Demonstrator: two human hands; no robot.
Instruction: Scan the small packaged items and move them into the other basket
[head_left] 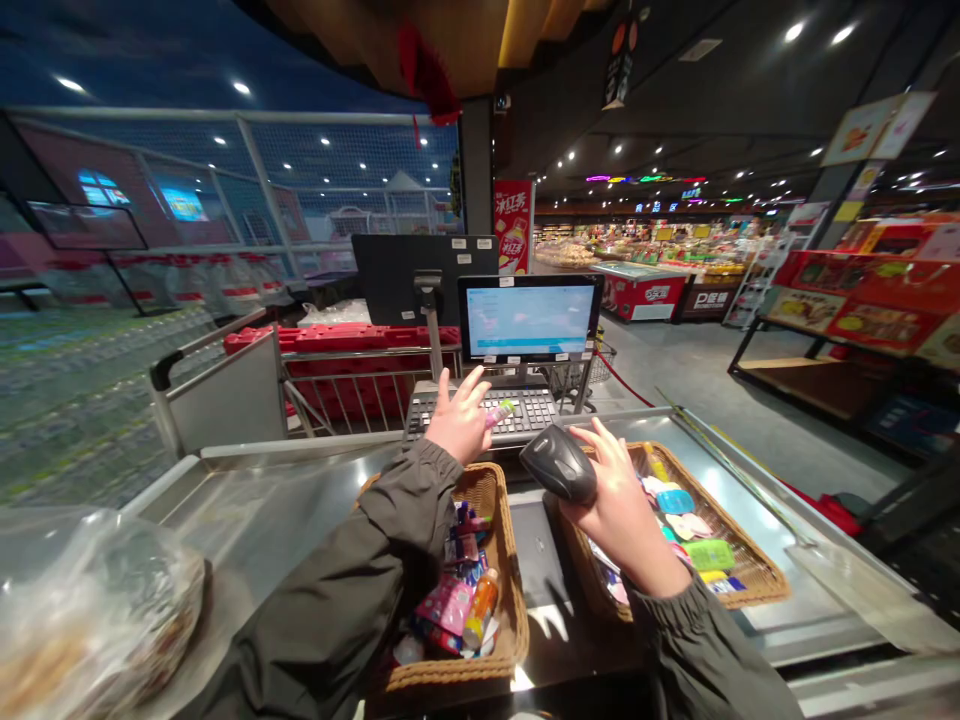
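My right hand (615, 495) is wrapped round a black handheld barcode scanner (559, 462), held above the gap between two wicker baskets. My left hand (459, 418) is raised over the keyboard (525, 410) and pinches a small pink and yellow packet (501, 412) between thumb and fingers. The scanner's head points toward that packet. The lit till screen (529, 318) stands just behind the keyboard.
A left wicker basket (504, 640) holds several small bottles and sweets; a right wicker basket (754, 570) holds several coloured packets. Both sit on a steel checkout counter (285, 510). A plastic bag (90, 610) lies at near left. Metal rails, red crates and shop shelves stand beyond.
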